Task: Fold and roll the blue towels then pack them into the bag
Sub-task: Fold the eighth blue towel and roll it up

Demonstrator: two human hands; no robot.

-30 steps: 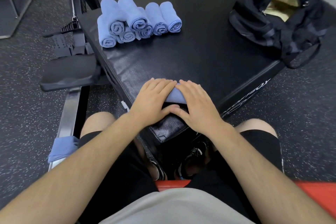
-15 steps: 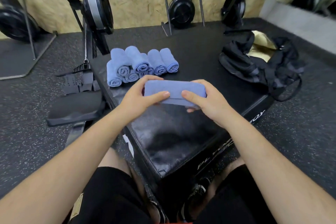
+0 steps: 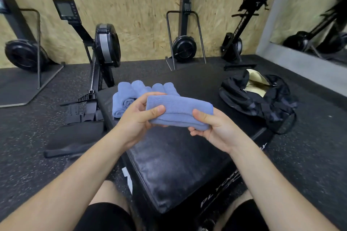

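The blue towel (image 3: 179, 111) is rolled up and held in the air over the black bench (image 3: 178, 165). The left hand (image 3: 139, 118) and right hand (image 3: 212, 127) each grip one end, likely so it does not unroll. More rolled towels (image 3: 127, 97) and the open bag (image 3: 259, 97) sit on the bench, and rowing machines (image 3: 107, 45) stand behind.

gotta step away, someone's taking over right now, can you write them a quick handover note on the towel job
Left hand and right hand each grip an end of one rolled blue towel, held above the black box.
Pile of rolled towels lies at the box's far left; open black bag sits at its far right.
Done: every towel in view is rolled. Left: pack them all into the bag; none shows inside.
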